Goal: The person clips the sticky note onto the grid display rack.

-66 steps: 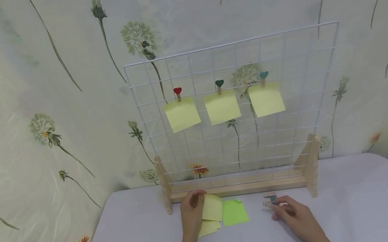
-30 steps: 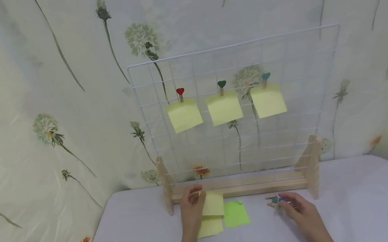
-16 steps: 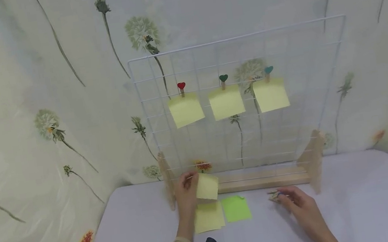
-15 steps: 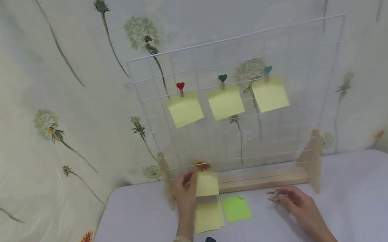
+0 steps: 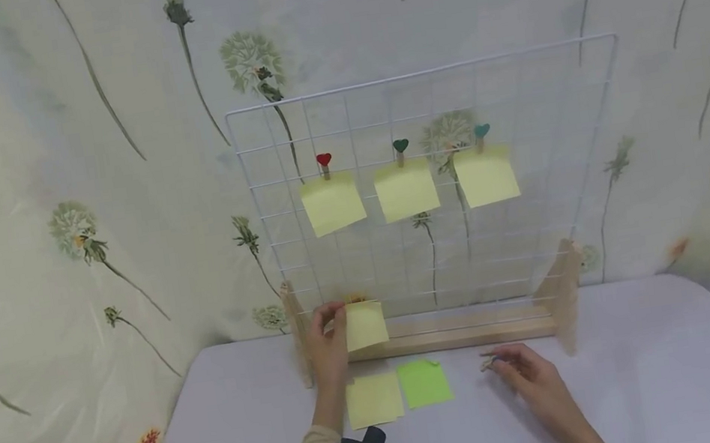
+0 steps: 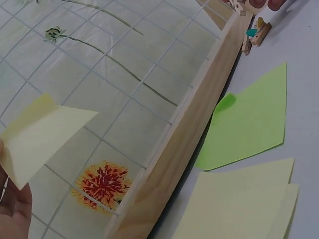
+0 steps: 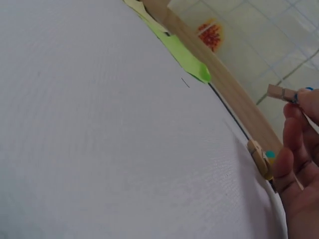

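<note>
Head: left hand (image 5: 327, 340) pinches yellow note (image 5: 366, 324) before lower left of grid (image 5: 390, 123); right hand (image 5: 537, 383) low over table (image 5: 467, 436). Left wrist: green note (image 6: 251, 124), corner curled, beside yellow sheets (image 6: 229, 206). Right wrist: right hand pinches clip (image 7: 280, 93) near other clips (image 7: 257, 157)

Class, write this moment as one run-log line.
left hand: holds pale yellow note; right hand: pinches blue-topped clothespin; rack: three clipped notes; table: green note, yellow notes

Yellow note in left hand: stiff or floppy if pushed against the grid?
Probably light and floppy: the yellow note looks paper-thin. One edge bends in the left wrist view, so it likely creases easily. The left hand holds one side, so the other may fold against the wire grid.
</note>
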`<state>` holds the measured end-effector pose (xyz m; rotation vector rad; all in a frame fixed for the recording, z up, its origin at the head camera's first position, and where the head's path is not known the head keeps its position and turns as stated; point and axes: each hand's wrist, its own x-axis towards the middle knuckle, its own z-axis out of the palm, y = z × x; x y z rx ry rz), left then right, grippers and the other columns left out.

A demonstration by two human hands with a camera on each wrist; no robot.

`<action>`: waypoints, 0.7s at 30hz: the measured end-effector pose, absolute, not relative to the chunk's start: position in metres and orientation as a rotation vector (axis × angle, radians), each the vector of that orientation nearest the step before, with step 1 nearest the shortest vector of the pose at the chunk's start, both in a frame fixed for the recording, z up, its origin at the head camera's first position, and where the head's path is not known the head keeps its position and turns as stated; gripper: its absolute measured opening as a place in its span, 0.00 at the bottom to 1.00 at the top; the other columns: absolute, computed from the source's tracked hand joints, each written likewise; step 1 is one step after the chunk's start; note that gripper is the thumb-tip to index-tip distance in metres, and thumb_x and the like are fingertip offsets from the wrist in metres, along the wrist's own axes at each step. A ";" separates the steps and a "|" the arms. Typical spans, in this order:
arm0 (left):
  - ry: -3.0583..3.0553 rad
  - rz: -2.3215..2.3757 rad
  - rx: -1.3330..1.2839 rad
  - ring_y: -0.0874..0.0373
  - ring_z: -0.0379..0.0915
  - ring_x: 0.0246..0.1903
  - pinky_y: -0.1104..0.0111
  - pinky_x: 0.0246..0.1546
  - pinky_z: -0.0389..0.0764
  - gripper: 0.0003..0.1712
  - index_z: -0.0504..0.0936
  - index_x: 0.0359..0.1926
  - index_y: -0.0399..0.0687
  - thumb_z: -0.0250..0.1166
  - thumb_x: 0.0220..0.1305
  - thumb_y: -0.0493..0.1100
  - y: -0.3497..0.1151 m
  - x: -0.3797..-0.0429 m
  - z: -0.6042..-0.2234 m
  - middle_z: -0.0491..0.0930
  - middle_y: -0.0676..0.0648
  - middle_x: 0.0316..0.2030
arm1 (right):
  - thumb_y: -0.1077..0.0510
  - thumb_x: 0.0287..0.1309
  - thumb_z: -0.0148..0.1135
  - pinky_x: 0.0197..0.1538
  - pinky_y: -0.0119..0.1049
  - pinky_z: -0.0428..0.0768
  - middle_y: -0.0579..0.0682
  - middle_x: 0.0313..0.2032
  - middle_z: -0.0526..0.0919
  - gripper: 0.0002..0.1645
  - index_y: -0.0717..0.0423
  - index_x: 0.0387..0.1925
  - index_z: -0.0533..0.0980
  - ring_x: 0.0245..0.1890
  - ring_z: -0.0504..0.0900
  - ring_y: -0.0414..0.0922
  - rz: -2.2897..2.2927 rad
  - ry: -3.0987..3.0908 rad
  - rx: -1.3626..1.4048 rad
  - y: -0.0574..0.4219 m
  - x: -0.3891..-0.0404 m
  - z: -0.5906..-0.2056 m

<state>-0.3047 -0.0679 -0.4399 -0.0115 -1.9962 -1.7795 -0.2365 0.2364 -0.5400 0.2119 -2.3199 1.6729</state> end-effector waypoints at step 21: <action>-1.972 -1.839 -0.090 0.57 0.76 0.47 0.66 0.44 0.75 0.08 0.80 0.42 0.52 0.61 0.64 0.47 -0.074 -0.332 -0.436 0.82 0.51 0.43 | 0.59 0.62 0.58 0.34 0.30 0.81 0.49 0.40 0.81 0.12 0.57 0.47 0.75 0.34 0.80 0.37 1.458 -2.337 0.379 0.214 -0.250 -0.487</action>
